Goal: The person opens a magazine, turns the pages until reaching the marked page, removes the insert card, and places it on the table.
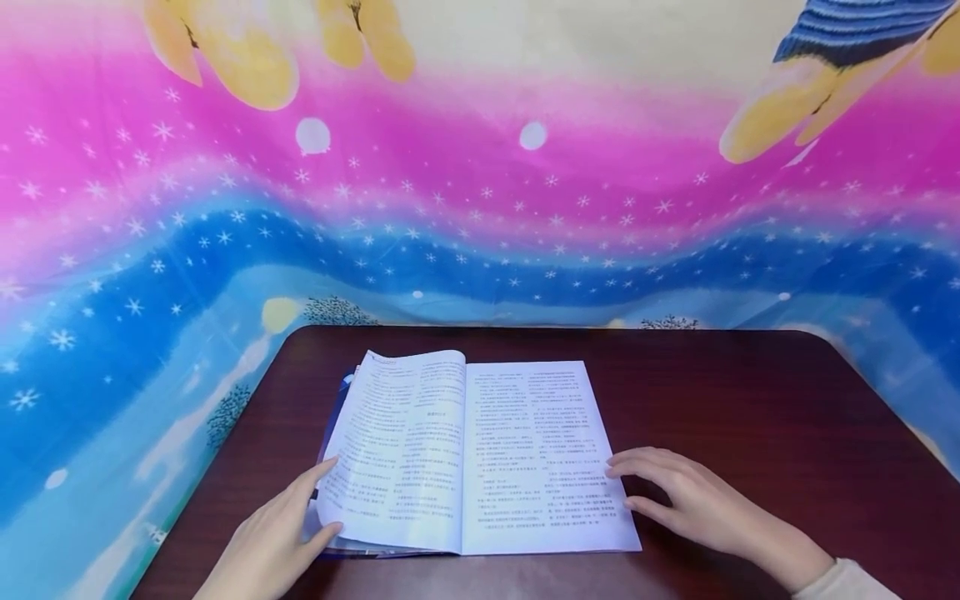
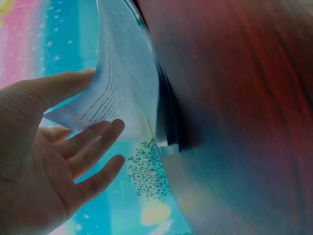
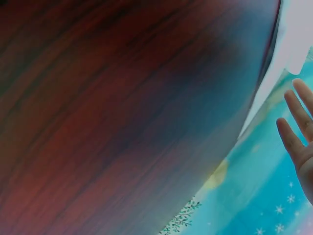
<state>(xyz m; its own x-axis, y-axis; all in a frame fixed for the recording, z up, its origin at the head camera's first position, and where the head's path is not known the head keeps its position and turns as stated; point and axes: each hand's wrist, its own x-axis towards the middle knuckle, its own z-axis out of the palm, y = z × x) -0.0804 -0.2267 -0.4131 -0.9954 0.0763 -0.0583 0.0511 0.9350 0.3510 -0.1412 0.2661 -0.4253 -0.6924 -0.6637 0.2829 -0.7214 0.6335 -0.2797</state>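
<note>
An open magazine [image 1: 525,450] lies on the table, with printed text on both pages. Its left page [image 1: 405,467] is lifted and bowed at the outer side, showing a dark blue cover [image 1: 330,425] beneath. My left hand [image 1: 273,525] holds that page loosely at its lower outer edge. In the left wrist view, the curled page [image 2: 112,93] passes between the thumb and the fingers of the left hand [image 2: 54,147]. My right hand [image 1: 690,496] is at the right page's outer edge, fingers loosely extended. The right wrist view catches only part of the right hand [image 3: 301,132], fingers spread.
The dark reddish-brown table [image 1: 712,392] has rounded far corners. Behind and beside it hangs a pink and blue cloth [image 1: 480,192] with snowflakes, reaching down past the table's sides.
</note>
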